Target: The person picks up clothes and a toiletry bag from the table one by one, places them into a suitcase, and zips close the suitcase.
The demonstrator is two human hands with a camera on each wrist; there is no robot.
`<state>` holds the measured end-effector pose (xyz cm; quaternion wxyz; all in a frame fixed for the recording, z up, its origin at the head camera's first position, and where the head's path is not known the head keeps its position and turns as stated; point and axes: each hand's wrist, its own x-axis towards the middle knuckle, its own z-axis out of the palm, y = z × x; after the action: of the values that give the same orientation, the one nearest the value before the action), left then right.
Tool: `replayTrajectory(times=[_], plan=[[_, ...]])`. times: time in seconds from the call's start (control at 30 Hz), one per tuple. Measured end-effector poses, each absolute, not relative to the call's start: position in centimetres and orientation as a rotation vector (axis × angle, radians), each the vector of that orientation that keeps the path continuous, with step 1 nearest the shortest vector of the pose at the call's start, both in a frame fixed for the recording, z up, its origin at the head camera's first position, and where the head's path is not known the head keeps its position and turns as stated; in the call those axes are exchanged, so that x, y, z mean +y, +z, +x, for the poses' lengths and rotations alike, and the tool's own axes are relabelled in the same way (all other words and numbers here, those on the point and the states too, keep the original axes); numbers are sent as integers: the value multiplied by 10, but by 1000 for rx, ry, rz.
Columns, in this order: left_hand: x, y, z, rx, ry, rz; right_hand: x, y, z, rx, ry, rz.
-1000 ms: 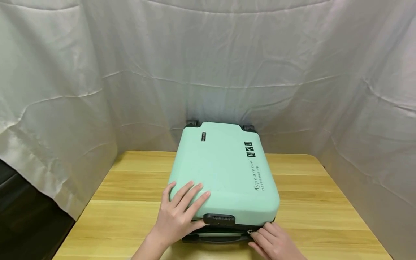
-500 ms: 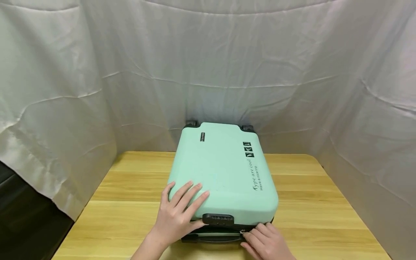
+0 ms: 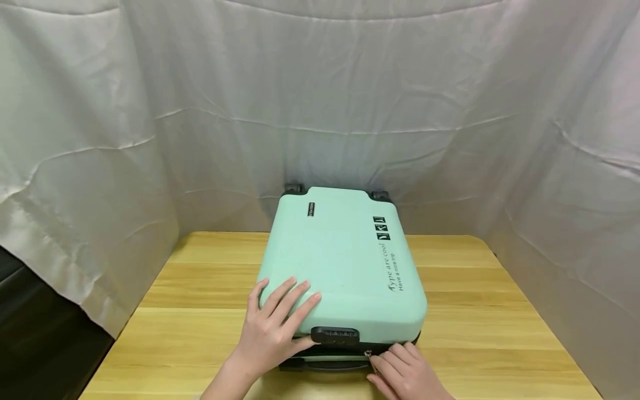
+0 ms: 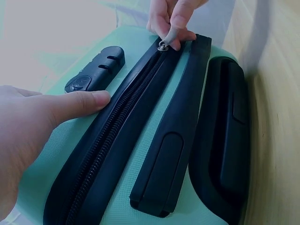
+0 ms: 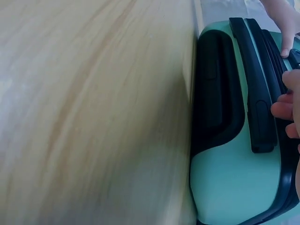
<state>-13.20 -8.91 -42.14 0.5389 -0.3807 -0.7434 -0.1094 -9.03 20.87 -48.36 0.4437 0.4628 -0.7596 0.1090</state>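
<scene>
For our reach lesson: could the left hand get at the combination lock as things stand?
Probably yes: the left hand rests on the suitcase, its thumb close beside the combination lock, with nothing visible between.

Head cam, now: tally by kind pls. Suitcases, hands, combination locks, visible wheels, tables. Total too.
Suitcase: 1
Hands: 2 (left hand, right hand)
Combination lock: 1
Visible wheels: 2 (far-left wheel, far-right wheel)
Table: 1
Total: 7
</scene>
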Motion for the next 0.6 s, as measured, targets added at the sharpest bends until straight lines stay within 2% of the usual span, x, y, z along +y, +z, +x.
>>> replayTrajectory(times=[0.17, 0.33, 0.6], plan=[[-89, -422, -132, -1767, -264, -906, 219, -478, -90, -1871, 394, 1311], [-88, -422, -132, -1769, -263, -907, 235, -472, -91, -1884, 790, 1449], [-88, -423, -133, -1766, -264, -903, 251, -469, -83, -2102, 1473, 1381]])
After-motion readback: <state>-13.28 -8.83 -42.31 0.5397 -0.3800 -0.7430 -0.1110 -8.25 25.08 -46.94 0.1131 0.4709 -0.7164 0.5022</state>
